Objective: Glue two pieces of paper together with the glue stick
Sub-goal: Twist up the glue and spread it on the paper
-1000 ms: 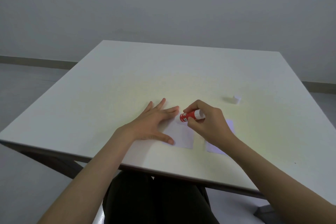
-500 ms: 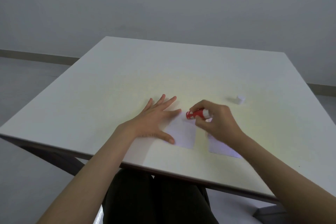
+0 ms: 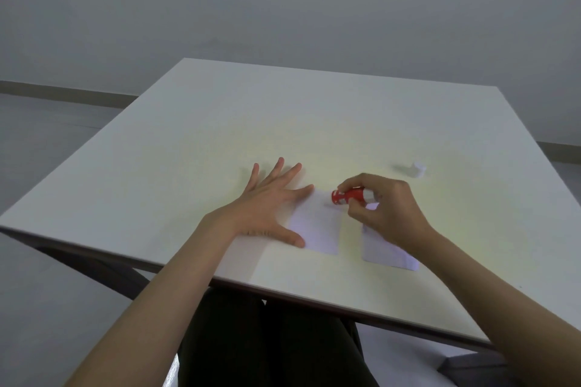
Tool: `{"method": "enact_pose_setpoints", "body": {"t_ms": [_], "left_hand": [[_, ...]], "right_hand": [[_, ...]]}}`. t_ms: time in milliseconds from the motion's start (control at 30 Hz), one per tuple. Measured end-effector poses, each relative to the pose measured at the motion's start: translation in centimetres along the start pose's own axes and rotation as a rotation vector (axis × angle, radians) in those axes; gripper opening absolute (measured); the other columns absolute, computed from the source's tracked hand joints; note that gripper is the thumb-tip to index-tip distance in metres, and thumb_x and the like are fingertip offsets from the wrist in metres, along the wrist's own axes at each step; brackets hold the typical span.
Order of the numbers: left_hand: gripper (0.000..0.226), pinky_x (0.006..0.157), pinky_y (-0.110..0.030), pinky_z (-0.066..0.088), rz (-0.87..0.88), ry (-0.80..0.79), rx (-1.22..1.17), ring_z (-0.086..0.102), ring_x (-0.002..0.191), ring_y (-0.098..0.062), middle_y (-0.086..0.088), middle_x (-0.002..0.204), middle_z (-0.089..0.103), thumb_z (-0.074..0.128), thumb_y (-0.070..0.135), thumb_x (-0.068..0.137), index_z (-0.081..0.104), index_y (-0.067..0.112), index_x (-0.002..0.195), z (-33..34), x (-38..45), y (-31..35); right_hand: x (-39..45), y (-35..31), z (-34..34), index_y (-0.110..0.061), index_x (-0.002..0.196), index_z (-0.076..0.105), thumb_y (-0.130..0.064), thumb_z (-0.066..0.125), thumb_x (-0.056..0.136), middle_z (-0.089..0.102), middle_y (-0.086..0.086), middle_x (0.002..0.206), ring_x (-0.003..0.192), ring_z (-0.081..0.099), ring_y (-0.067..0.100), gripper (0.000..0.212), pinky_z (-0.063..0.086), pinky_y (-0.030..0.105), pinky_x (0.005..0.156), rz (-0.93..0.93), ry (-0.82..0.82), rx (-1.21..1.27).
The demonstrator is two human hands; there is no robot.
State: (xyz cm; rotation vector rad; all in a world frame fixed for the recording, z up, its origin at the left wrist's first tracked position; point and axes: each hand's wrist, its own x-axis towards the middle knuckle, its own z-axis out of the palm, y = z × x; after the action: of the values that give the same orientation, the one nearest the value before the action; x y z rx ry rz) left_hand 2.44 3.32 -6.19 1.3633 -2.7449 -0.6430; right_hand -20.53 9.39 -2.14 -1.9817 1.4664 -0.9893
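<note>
Glue stick (image 3: pixel 352 195): red barrel, white band, lying sideways, pinched by right hand (image 3: pixel 385 209).
Left hand (image 3: pixel 267 210): flat, fingers spread, pressing left paper (image 3: pixel 317 226).

White table (image 3: pixel 220 141), grey wall (image 3: pixel 283 3), floor (image 3: pixel 47 122)

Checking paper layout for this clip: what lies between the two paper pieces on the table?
In the head view, only a bare strip of table separates the left paper from the right paper; they do not touch.
</note>
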Motion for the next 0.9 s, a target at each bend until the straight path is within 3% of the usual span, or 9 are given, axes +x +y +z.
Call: {"method": "enact_pose_setpoints", "body": {"t_ms": [100, 233, 333, 500, 633, 900], "left_hand": [[0.103, 0.109, -0.048, -0.028, -0.008, -0.012, 0.016, -0.036, 0.137, -0.008, 0.011, 0.159, -0.017, 0.062, 0.074, 0.061, 0.015, 0.043, 0.147, 0.0, -0.1, 0.1], [0.107, 0.109, -0.049, -0.028, -0.027, -0.016, 0.015, -0.036, 0.137, -0.008, 0.012, 0.158, -0.018, 0.063, 0.077, 0.058, 0.013, 0.045, 0.146, 0.0, 0.0, 0.1], [0.107, 0.108, -0.048, -0.029, -0.025, -0.018, 0.007, -0.036, 0.137, -0.007, 0.014, 0.158, -0.018, 0.062, 0.078, 0.056, 0.012, 0.046, 0.146, 0.1, 0.1, 0.0], [0.105, 0.108, -0.045, -0.029, -0.014, -0.026, -0.004, -0.037, 0.135, -0.004, 0.017, 0.157, -0.016, 0.058, 0.079, 0.057, 0.012, 0.047, 0.145, 0.1, 0.0, -0.2], [0.105, 0.109, -0.048, -0.028, 0.005, -0.039, 0.024, -0.029, 0.139, -0.004, 0.024, 0.155, -0.011, 0.057, 0.079, 0.059, 0.01, 0.043, 0.147, 0.0, 0.1, -0.1], [0.108, 0.11, -0.045, -0.025, 0.035, -0.011, 0.007, -0.025, 0.141, -0.002, 0.033, 0.15, -0.008, 0.054, 0.082, 0.057, 0.008, 0.043, 0.147, 0.2, 0.1, -0.3]], "right_hand": [[-0.6, 0.0, 0.2, -0.008, 0.087, 0.07, 0.006, 0.06, 0.075, 0.075, 0.001, 0.087, 0.079, 0.069, 0.024, 0.022, 0.055, 0.041, 0.076, -0.035, 0.024, -0.034], [-3.7, -0.8, 0.5, -0.015, 0.087, 0.07, 0.001, 0.062, 0.071, 0.074, -0.007, 0.086, 0.079, 0.068, 0.009, 0.024, 0.053, 0.026, 0.073, -0.187, -0.086, -0.065], [-4.2, -0.8, 0.2, -0.016, 0.088, 0.07, -0.001, 0.062, 0.07, 0.073, -0.01, 0.088, 0.082, 0.067, 0.005, 0.025, 0.053, 0.021, 0.075, -0.192, -0.136, -0.023], [-1.3, 0.8, -0.5, -0.013, 0.086, 0.072, 0.004, 0.062, 0.073, 0.076, -0.003, 0.086, 0.08, 0.07, 0.014, 0.023, 0.054, 0.029, 0.077, -0.022, 0.014, -0.014], [-0.8, 1.1, -0.7, -0.008, 0.087, 0.071, 0.009, 0.06, 0.074, 0.074, 0.001, 0.088, 0.082, 0.07, 0.018, 0.024, 0.053, 0.024, 0.076, -0.014, 0.065, -0.018], [-3.8, -1.1, -1.0, -0.011, 0.088, 0.068, 0.003, 0.059, 0.072, 0.072, 0.0, 0.087, 0.078, 0.063, 0.018, 0.023, 0.054, 0.036, 0.072, -0.224, -0.186, -0.187]]}}
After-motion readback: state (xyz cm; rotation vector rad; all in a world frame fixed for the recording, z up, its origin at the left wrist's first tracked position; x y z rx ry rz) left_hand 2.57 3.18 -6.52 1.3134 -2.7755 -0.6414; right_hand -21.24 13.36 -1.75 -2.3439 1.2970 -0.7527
